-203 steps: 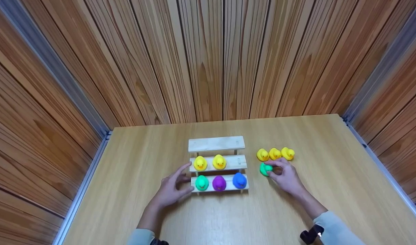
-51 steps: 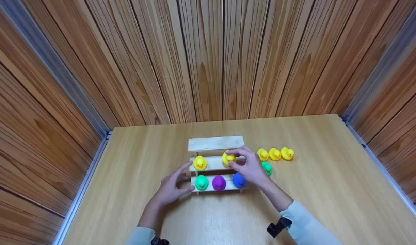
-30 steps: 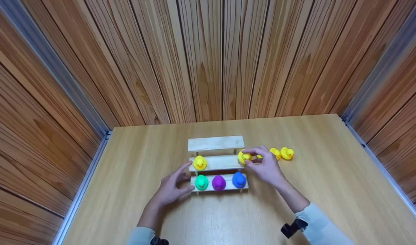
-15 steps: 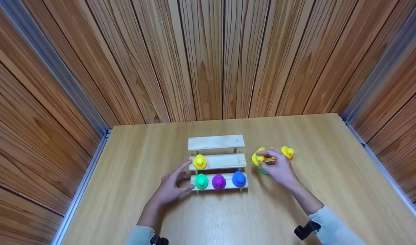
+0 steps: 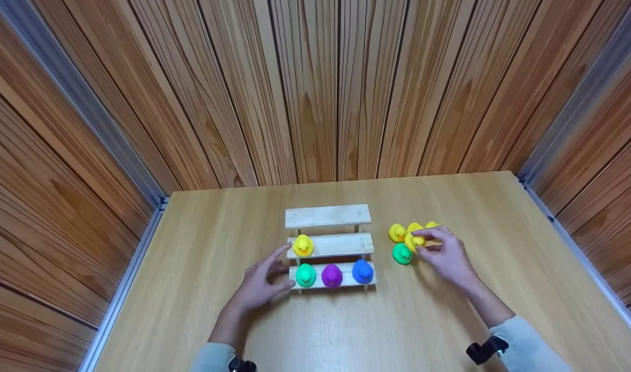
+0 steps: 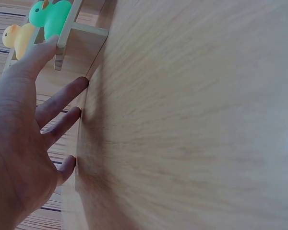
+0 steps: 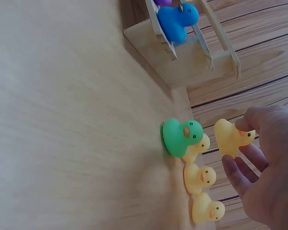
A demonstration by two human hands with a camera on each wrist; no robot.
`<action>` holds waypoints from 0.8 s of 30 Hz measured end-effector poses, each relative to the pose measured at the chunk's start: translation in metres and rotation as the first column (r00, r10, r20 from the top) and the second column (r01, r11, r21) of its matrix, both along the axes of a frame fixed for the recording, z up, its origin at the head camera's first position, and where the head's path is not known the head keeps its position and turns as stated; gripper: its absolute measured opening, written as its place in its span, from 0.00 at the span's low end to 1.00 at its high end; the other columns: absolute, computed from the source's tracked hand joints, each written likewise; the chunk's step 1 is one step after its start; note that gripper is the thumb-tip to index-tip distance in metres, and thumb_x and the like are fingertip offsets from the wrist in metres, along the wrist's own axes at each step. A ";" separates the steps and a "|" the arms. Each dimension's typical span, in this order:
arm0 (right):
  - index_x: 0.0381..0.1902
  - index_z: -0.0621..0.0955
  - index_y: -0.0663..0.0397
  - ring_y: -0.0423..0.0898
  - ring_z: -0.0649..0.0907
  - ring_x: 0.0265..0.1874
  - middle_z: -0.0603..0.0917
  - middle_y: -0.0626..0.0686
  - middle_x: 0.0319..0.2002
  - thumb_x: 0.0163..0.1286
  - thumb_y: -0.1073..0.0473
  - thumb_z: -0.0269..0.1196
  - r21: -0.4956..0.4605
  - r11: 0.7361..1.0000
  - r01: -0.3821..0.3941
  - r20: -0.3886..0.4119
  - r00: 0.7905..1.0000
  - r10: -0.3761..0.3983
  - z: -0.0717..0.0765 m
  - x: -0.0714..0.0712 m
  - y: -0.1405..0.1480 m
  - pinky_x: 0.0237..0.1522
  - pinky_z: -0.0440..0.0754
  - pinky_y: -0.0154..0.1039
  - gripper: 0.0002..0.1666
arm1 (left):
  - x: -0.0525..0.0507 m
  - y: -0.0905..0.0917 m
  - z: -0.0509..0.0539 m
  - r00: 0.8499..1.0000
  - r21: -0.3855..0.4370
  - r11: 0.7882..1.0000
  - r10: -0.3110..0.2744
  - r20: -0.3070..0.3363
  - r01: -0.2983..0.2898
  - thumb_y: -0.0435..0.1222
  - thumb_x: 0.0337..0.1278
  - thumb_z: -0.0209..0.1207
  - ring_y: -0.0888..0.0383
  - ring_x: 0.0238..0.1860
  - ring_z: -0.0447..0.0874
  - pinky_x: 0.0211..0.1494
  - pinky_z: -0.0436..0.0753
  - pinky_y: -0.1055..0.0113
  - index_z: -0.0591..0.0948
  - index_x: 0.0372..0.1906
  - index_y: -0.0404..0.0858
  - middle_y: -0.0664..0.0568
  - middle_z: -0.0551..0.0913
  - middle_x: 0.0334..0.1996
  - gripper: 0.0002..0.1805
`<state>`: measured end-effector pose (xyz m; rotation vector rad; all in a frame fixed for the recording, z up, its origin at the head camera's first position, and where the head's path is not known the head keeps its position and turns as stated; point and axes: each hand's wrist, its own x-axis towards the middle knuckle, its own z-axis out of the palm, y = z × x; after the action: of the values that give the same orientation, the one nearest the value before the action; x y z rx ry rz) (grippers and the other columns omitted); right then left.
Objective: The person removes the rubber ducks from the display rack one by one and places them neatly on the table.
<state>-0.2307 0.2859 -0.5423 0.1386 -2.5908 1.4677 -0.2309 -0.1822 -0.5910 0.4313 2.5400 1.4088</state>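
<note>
My right hand (image 5: 450, 258) pinches a yellow rubber duck (image 5: 412, 242) between thumb and fingers, raised off the table in the right wrist view. Close by on the table are a green duck (image 7: 175, 136) and a row of three yellow ducks (image 7: 199, 178). My left hand (image 5: 258, 287) is at the left end of a three-tier wooden stand (image 5: 328, 214), fingers extended. Its thumb touches the bottom shelf beside another green duck (image 6: 53, 19). Purple (image 5: 332, 276) and blue (image 5: 363, 272) ducks share that shelf. One yellow duck (image 5: 303, 245) sits left on the middle shelf.
The stand and ducks are on a light wooden tabletop (image 5: 326, 330). Wood-plank walls (image 5: 315, 93) with metal corner rails enclose its back and sides. The stand's top shelf bears no duck.
My right hand, on the green table duck 6.8 seconds ago, has since taken the second yellow duck off the middle shelf and carried it right to the table row. The left hand stays put.
</note>
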 end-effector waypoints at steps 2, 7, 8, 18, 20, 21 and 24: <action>0.59 0.90 0.66 0.30 0.82 0.51 0.84 0.65 0.56 0.73 0.75 0.72 -0.004 1.000 0.002 -0.003 1.000 -0.002 -0.001 0.000 0.004 0.52 0.84 0.17 0.18 | 0.000 0.000 0.000 1.000 0.002 1.000 0.001 0.002 -0.001 0.51 0.72 0.75 0.44 0.74 0.87 0.84 0.74 0.27 0.61 0.86 0.78 0.49 0.88 0.71 0.48; 0.60 0.90 0.65 0.38 0.84 0.54 0.84 0.64 0.57 0.73 0.74 0.73 -0.007 1.000 0.002 0.004 1.000 -0.002 -0.009 0.003 0.013 0.52 0.85 0.18 0.18 | 0.001 0.000 0.001 1.000 0.001 1.000 0.002 0.004 -0.002 0.50 0.72 0.75 0.44 0.74 0.87 0.84 0.74 0.28 0.61 0.86 0.79 0.48 0.87 0.71 0.48; 0.60 0.90 0.65 0.40 0.85 0.55 0.84 0.64 0.58 0.73 0.73 0.73 -0.005 1.000 0.003 0.009 1.000 -0.003 -0.011 0.004 0.015 0.53 0.85 0.19 0.19 | 0.001 0.000 0.001 1.000 0.002 1.000 0.001 0.005 -0.001 0.50 0.72 0.75 0.44 0.75 0.87 0.84 0.74 0.28 0.61 0.86 0.79 0.48 0.87 0.71 0.48; 0.62 0.89 0.64 0.55 0.86 0.60 0.83 0.65 0.60 0.75 0.75 0.70 0.013 1.000 0.006 0.044 0.999 -0.006 -0.028 0.009 0.024 0.55 0.82 0.17 0.19 | 0.000 0.000 -0.001 1.000 0.003 1.000 0.005 0.001 -0.005 0.49 0.72 0.75 0.42 0.74 0.87 0.83 0.75 0.27 0.61 0.88 0.73 0.43 0.85 0.74 0.49; 0.62 0.88 0.64 0.58 0.86 0.61 0.82 0.65 0.60 0.76 0.75 0.69 0.010 1.000 0.004 0.049 0.999 -0.004 -0.031 0.009 0.025 0.55 0.82 0.17 0.19 | 0.001 0.000 -0.001 1.000 0.003 1.000 0.005 -0.001 -0.005 0.49 0.72 0.75 0.41 0.74 0.88 0.83 0.75 0.26 0.62 0.89 0.70 0.41 0.84 0.75 0.49; 0.62 0.88 0.65 0.60 0.86 0.62 0.82 0.66 0.61 0.76 0.75 0.69 0.010 1.000 0.001 0.049 0.999 -0.002 -0.033 0.009 0.025 0.55 0.82 0.17 0.19 | 0.001 0.000 -0.001 1.000 0.002 1.000 0.005 -0.003 -0.005 0.49 0.72 0.75 0.41 0.74 0.88 0.82 0.75 0.25 0.62 0.89 0.69 0.41 0.83 0.76 0.49; 0.64 0.87 0.64 0.62 0.85 0.63 0.82 0.66 0.63 0.77 0.75 0.68 0.010 1.000 -0.008 0.057 0.998 0.007 -0.036 0.010 0.027 0.55 0.81 0.16 0.20 | 0.000 0.001 -0.001 1.000 -0.003 1.000 0.008 0.009 -0.008 0.49 0.72 0.75 0.42 0.74 0.88 0.83 0.74 0.26 0.61 0.89 0.71 0.43 0.84 0.75 0.49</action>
<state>-0.2211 0.3131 -0.5786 0.1093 -2.6459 1.4823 -0.2306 -0.1815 -0.5917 0.4133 2.5394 1.4069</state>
